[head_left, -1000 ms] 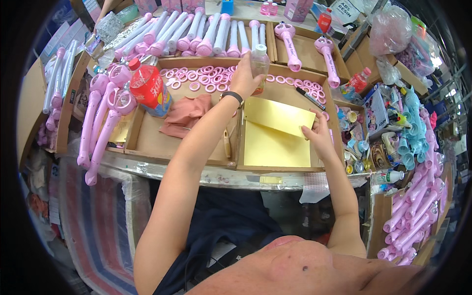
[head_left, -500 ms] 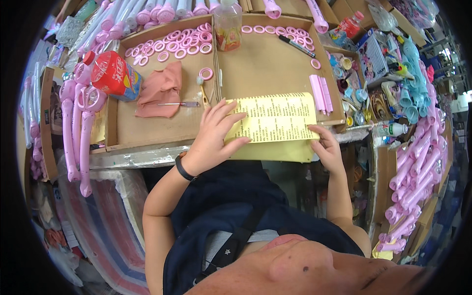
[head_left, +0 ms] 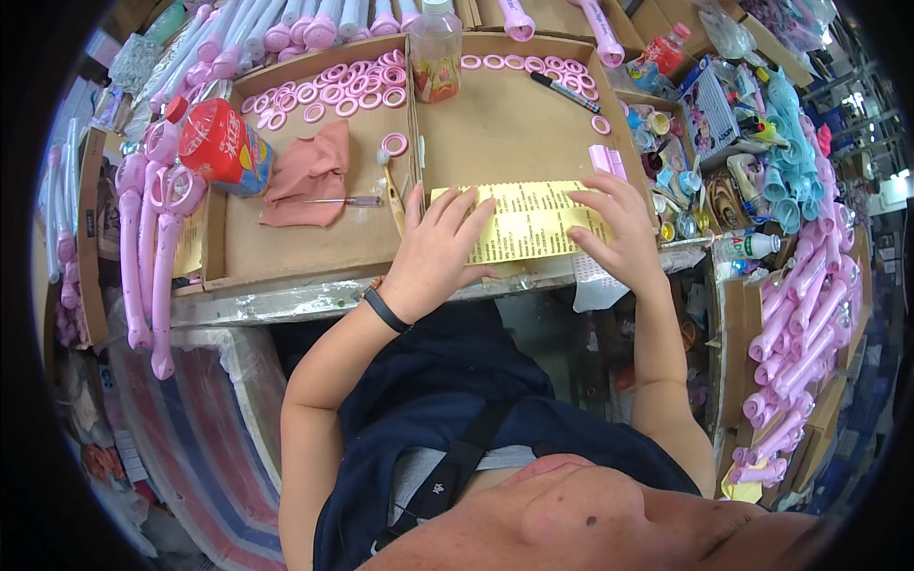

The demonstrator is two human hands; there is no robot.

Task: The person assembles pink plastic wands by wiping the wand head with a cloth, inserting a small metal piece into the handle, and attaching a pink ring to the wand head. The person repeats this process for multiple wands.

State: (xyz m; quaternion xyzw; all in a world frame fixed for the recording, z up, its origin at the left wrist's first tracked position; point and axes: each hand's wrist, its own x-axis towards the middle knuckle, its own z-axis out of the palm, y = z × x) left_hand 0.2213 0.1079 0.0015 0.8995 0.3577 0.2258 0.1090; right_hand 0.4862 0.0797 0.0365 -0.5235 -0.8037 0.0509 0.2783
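Observation:
A yellow sheet (head_left: 533, 224), printed in dark rows, lies over the front of the right-hand cardboard tray. My left hand (head_left: 436, 246) rests on its left end, fingers stretched out and spread. Across the right end, my right hand (head_left: 621, 228) has its fingers apart and slightly bent, touching the sheet. Below my right palm, a whitish printed sheet (head_left: 598, 284) hangs over the front edge. Pink strips (head_left: 606, 160) lie just beyond my right fingers. Beside my left fingertips is a small brush (head_left: 391, 190) with a pale handle.
Pink rings (head_left: 343, 88) line the back of both trays. A clear bottle (head_left: 436, 57) stands at the divider. The left tray holds a pink cloth (head_left: 309, 176), a screwdriver (head_left: 352, 201) and a red container (head_left: 224, 143). Pink tubular parts (head_left: 795, 347) crowd the right side.
My right hand has moved up from the sheet's lower right corner onto its upper right end. The yellow sheet lies flatter. The whitish sheet has come into view beneath my right hand.

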